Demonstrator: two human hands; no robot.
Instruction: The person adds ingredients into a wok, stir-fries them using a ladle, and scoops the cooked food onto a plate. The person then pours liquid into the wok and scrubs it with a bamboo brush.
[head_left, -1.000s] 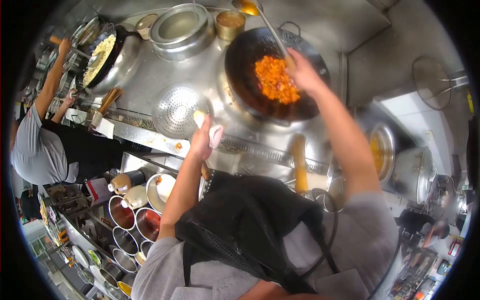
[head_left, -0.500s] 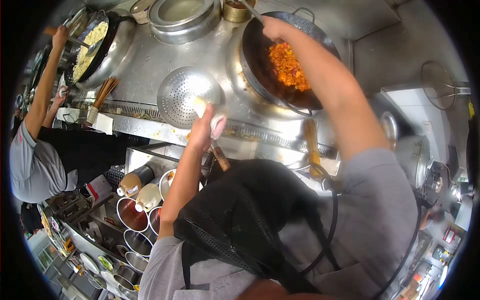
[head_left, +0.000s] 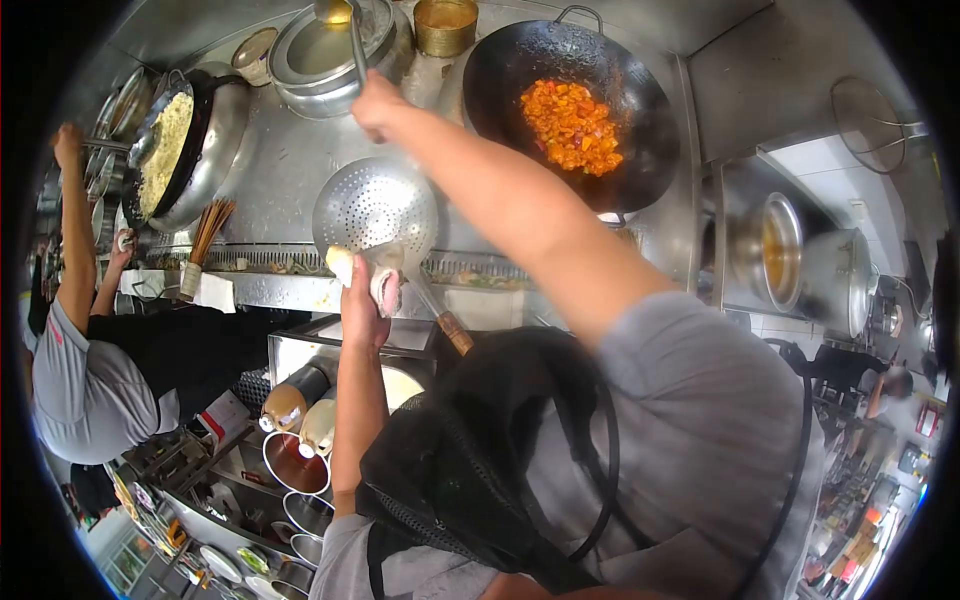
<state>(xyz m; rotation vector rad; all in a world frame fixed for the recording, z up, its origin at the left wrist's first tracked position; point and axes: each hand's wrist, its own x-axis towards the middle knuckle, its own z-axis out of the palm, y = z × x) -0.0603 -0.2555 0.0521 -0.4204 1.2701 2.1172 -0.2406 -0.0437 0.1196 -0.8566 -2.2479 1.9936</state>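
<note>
My right hand [head_left: 376,106] is closed round the metal handle of a ladle [head_left: 333,12]. The ladle's bowl is over the round steel pot [head_left: 292,62] at the top, with yellowish liquid in it. In my left hand [head_left: 364,312] is a folded whitish cloth [head_left: 386,288], partly hidden by the fingers. Just beyond that hand, a perforated skimmer [head_left: 375,203] lies on the steel counter, its wooden handle [head_left: 455,332] pointing towards me. To the right, a black wok [head_left: 645,150] holds orange-red diced food [head_left: 570,125].
At the left another person [head_left: 90,370] works at a second wok [head_left: 165,155] of pale yellow food. A brass-coloured tin [head_left: 446,28] stands beside the pot. Bottles [head_left: 290,400] and metal containers [head_left: 297,462] are below my left arm. A bamboo brush [head_left: 208,235] stands by the counter edge.
My right hand has swung left with the ladle, from over the wok to the steel pot. My left hand has shifted left and slightly towards me, still with the cloth.
</note>
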